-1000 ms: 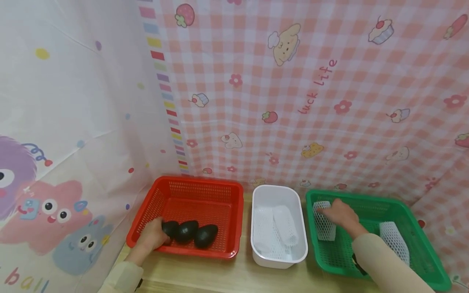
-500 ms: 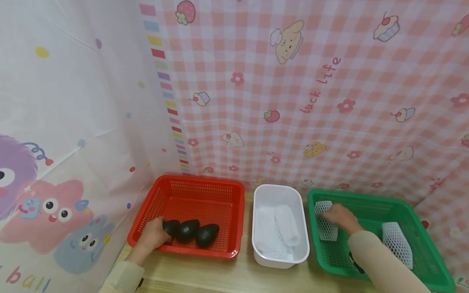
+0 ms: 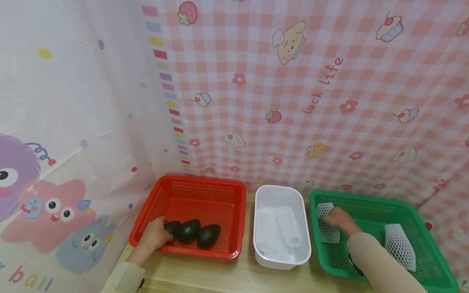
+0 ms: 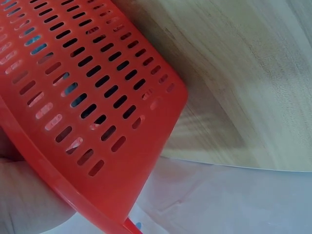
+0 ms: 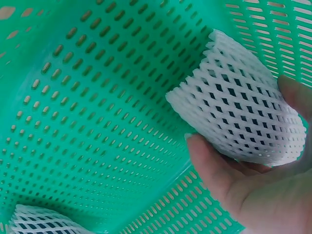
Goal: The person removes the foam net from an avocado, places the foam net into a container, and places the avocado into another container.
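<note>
In the head view, three dark oval fruits (image 3: 208,236) lie in a row along the front of the red basket (image 3: 239,219). My left hand (image 3: 154,235) reaches over the basket's front left edge and grips the leftmost fruit (image 3: 172,228), partly covering it. The left wrist view shows part of this hand (image 4: 31,200) behind the red rim (image 4: 46,180). At the left side of the green basket (image 3: 316,240), my right hand (image 3: 342,220) holds a white foam net sleeve (image 5: 239,105) with something dark inside, thumb and fingers on opposite sides (image 5: 265,195).
Between the baskets stands a white bin (image 3: 280,263) with white foam net sleeves (image 3: 288,226) inside. Another filled net sleeve (image 3: 400,246) lies at the green basket's right. A checked cloth (image 3: 256,97) hangs behind the wooden table (image 3: 205,274).
My right hand has shifted slightly down along the net sleeve. My left hand stays at the leftmost fruit. The head view has moved a little.
</note>
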Motion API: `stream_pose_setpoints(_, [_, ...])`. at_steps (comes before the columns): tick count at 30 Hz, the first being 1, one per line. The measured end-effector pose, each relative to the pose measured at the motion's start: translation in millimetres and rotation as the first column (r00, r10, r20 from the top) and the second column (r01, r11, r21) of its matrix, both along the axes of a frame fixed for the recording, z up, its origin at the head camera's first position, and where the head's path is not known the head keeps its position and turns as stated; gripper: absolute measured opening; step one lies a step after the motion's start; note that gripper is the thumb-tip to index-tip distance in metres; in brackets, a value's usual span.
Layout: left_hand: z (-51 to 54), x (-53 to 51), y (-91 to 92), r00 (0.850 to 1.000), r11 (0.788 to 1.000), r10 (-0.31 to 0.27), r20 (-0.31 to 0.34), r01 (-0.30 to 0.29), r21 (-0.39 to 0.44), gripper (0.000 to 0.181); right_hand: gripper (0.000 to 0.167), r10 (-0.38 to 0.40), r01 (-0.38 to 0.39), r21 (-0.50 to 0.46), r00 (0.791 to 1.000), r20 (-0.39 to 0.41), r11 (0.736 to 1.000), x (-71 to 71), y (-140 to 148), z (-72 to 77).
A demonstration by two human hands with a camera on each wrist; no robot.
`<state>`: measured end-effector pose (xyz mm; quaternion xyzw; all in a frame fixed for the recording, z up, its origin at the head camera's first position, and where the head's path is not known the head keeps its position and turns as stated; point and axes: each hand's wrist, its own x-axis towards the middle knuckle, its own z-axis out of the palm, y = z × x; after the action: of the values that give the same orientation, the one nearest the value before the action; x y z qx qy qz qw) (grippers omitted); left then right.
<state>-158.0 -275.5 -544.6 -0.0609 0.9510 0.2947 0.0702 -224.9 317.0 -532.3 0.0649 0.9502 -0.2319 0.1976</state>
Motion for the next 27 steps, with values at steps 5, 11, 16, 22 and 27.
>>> stream_pose_setpoints(5, [-1.0, -0.5, -0.8, 1.0, 1.0, -0.01, -0.018, 0.01, -0.001, 0.062, 0.043, -0.031, 0.031, -0.007, 0.999, -0.02, 1.0, -1.8, 1, -5.8])
stream_pose_setpoints(11, [1.9, 0.6, -1.8, 0.999, 1.0, -0.004, -0.032, 0.004, -0.004, 0.061, 0.059, -0.029, 0.029, 0.003, 0.998, -0.061, 1.0, -1.9, 4, -5.6])
stream_pose_setpoints(16, [8.1, 3.2, -1.7, 0.999, 1.0, -0.004, -0.042, 0.004, 0.001, 0.056, 0.074, -0.031, 0.031, 0.004, 0.996, -0.083, 1.0, 0.8, 13, 2.3])
stream_pose_setpoints(22, [22.1, 7.3, -1.0, 0.994, 1.0, -0.001, -0.106, 0.0, -0.005, 0.051, 0.086, -0.04, 0.04, 0.0, 0.994, -0.104, 0.999, 3.0, 24, 13.2])
stream_pose_setpoints(27, [30.8, 11.4, -2.3, 0.989, 1.0, 0.014, -0.148, -0.016, -0.014, 0.047, 0.093, -0.033, 0.033, -0.002, 0.989, -0.143, 0.999, 7.5, 25, 30.6])
